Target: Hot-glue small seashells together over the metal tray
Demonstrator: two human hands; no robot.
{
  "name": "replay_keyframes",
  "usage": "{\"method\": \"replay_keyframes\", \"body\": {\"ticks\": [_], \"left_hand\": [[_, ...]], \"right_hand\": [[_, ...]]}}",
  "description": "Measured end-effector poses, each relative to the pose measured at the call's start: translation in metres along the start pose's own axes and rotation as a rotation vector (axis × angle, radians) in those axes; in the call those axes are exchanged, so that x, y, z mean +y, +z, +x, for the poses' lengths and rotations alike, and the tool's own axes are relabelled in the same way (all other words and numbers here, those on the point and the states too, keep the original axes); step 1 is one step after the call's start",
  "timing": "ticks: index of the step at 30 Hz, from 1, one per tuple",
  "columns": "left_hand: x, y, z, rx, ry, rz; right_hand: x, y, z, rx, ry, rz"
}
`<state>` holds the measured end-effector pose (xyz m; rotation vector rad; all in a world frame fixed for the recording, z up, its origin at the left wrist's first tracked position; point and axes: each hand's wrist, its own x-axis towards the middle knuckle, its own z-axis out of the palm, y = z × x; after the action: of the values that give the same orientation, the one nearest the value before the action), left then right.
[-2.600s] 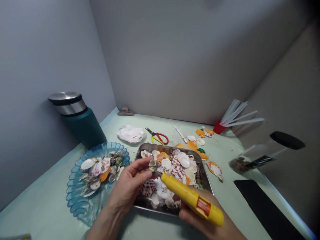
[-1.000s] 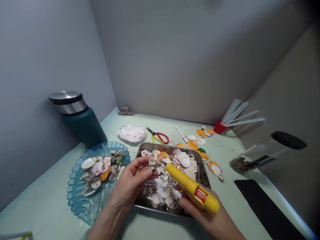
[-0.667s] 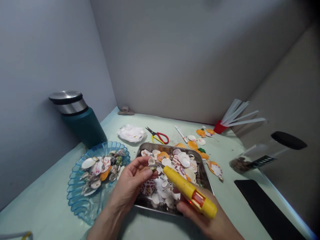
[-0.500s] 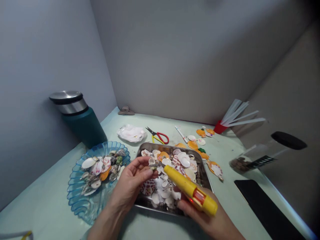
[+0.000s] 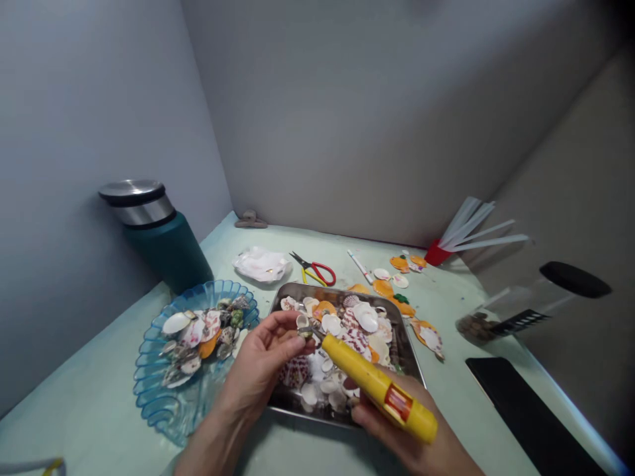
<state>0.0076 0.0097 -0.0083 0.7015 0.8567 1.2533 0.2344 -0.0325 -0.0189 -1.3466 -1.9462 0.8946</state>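
Between the thumb and fingers of my left hand [image 5: 265, 354] is a small shell piece [image 5: 303, 329], pale on top and greenish below. My right hand [image 5: 391, 410] is wrapped round a yellow hot glue gun [image 5: 374, 377]. Its metal nozzle points left and up, touching or almost touching the shell piece; I cannot tell which. Both hands hover over a metal tray [image 5: 414, 357] filled with white, orange and purple-striped shells. To the left, a blue scalloped glass plate [image 5: 143, 377] carries more shells and small snail shells.
A teal bottle [image 5: 166, 248] stands behind the plate. Scissors [image 5: 317, 270], a white pen [image 5: 360, 266] and a plastic-wrapped packet [image 5: 262, 263] lie behind the tray. To the right are orange shell pieces [image 5: 426, 336], a red cup [image 5: 436, 253] of glue sticks, a clear jar [image 5: 481, 324] and a black phone [image 5: 520, 410].
The glue gun has shifted slightly, its nozzle moving a little left toward the shell piece and its rear end dropping. My left hand has barely moved.
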Motion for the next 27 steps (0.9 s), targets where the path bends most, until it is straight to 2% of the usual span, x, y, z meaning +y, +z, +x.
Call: {"method": "replay_keyframes", "body": {"ticks": [4,7,10,13,17,20,24,27], "left_hand": [[-0.002,-0.001,0.000,-0.001,0.014,0.021],[-0.003,-0.001,0.000,-0.010,0.022,0.048],[-0.002,0.000,0.000,-0.007,0.031,0.062],[-0.001,0.001,0.000,0.015,0.042,0.090],[-0.001,0.002,0.001,0.044,0.054,0.147],[-0.001,0.002,0.001,0.031,0.027,0.192],[0.000,0.001,-0.002,-0.012,-0.006,0.239],[0.002,0.002,-0.004,-0.026,-0.012,0.278]], "right_hand": [[0.000,0.003,0.000,-0.005,0.004,0.009],[-0.010,0.004,0.004,0.031,-0.008,0.032],[-0.022,0.004,0.008,-0.027,-0.040,0.051],[-0.029,0.002,0.010,-0.031,-0.059,0.056],[-0.026,-0.002,0.010,-0.017,-0.054,0.077],[-0.019,-0.005,0.009,-0.055,0.021,0.121],[-0.008,-0.008,0.007,-0.062,0.184,0.377],[-0.003,-0.010,0.008,-0.189,0.279,0.648]]}}
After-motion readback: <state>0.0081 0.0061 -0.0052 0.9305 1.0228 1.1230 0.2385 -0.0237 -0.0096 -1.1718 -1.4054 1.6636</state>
